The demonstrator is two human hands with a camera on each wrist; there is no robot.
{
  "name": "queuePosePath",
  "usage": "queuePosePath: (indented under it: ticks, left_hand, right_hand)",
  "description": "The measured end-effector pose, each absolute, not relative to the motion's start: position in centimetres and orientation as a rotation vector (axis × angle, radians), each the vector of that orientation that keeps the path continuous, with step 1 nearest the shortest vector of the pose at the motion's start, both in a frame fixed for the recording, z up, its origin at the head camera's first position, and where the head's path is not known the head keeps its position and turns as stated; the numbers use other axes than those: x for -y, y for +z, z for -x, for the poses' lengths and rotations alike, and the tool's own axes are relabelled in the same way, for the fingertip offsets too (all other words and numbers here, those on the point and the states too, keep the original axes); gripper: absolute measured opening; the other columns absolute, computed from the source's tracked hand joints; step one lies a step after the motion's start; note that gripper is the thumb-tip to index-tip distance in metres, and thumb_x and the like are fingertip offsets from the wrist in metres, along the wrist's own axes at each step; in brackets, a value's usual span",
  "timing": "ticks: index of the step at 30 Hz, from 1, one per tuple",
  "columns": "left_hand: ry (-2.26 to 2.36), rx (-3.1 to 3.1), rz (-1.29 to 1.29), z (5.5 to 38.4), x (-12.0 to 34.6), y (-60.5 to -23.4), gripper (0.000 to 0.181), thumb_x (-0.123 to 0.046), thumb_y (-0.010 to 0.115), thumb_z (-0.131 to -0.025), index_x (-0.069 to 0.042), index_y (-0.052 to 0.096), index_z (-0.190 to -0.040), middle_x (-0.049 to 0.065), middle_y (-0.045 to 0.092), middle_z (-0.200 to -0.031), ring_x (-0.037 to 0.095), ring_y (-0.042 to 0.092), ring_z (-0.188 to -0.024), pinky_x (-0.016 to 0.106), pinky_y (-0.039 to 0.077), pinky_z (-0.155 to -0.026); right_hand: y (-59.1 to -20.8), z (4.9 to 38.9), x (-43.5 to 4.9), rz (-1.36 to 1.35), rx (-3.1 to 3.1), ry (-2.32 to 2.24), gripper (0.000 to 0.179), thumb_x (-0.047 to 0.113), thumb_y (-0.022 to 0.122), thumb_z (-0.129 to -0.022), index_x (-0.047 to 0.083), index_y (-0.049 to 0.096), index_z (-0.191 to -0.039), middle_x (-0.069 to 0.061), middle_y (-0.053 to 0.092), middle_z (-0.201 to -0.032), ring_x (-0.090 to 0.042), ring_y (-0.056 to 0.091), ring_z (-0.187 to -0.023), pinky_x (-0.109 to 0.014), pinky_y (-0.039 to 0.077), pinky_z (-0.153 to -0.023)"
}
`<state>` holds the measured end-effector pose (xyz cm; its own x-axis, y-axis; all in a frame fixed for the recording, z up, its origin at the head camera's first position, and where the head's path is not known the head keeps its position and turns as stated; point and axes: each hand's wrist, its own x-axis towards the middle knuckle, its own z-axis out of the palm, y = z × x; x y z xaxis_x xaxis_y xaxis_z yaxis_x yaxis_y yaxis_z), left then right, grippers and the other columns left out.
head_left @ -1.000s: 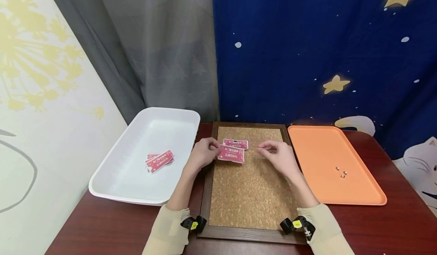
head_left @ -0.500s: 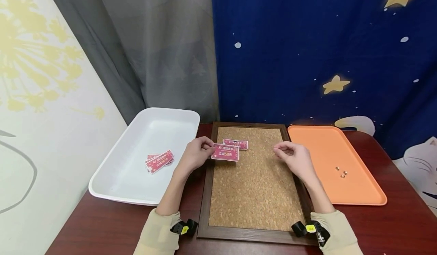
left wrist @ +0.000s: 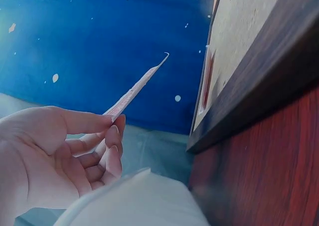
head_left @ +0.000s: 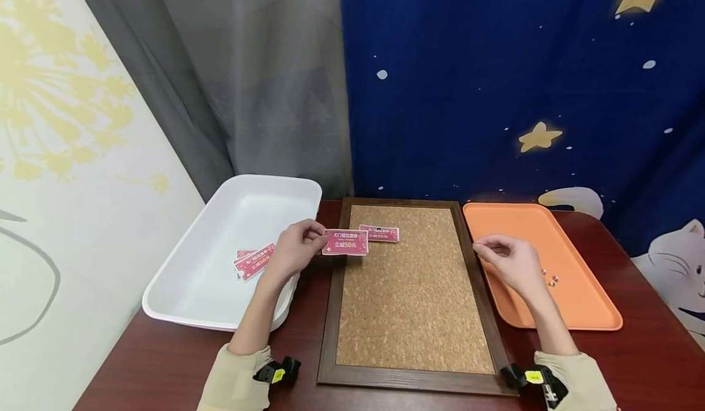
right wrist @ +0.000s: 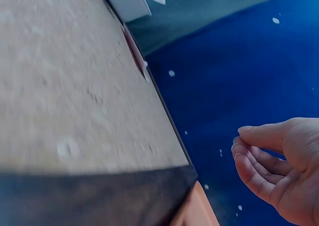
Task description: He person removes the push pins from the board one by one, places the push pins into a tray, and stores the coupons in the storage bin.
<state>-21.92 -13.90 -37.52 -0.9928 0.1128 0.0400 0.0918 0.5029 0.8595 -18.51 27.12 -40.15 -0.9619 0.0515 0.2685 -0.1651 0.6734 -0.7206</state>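
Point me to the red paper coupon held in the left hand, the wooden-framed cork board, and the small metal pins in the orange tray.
Red paper coupon (head_left: 345,242), head view, middle of its printed face.
Wooden-framed cork board (head_left: 413,301), head view, bare cork near the centre.
Small metal pins (head_left: 551,277), head view, on the cluster.

Pins in orange tray (head_left: 573,313) too small to tell, pinned coupon (head_left: 379,233) partly hidden by held coupon (head_left: 345,242)

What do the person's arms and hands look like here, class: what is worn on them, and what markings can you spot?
Both hands, the left hand and the right hand, are bare, with no gloves or rings visible. Each forearm ends in a pale beige long sleeve. At each wrist sits a small black device with a yellow label, the right one beside its cuff.
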Motion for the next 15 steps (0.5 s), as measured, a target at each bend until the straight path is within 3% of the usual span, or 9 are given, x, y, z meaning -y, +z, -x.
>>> queuePosePath:
  ticks: [9,15]
  left_hand:
    - [1.531,-2.748,-0.144,21.8,17.1,-37.4,0.016,-0.009,0.066,-0.097,0.003,0.066,-0.107,0.012,0.069,-0.088,0.025,0.067,-0.077,0.026,0.048,-0.066]
    - [1.496,-2.767,-0.081,21.5,19.2,-37.3,0.020,-0.012,0.065,-0.097,0.004,0.066,-0.111,0.013,0.069,-0.092,0.024,0.065,-0.077,0.028,0.049,-0.065]
  right_hand:
    - [-40.3,17.1,-30.4,-0.059,2.623,1.162,0.022,0.022,0.073,-0.095,0.002,0.075,-0.103,-0.013,0.075,-0.093,0.004,0.066,-0.076,-0.015,0.051,-0.066]
    - [-40.5,16.4,-32.4,-0.032,2.596,1.182,0.021,0.018,0.074,-0.094,-0.001,0.074,-0.102,-0.005,0.076,-0.087,0.006,0.067,-0.074,-0.013,0.051,-0.065]
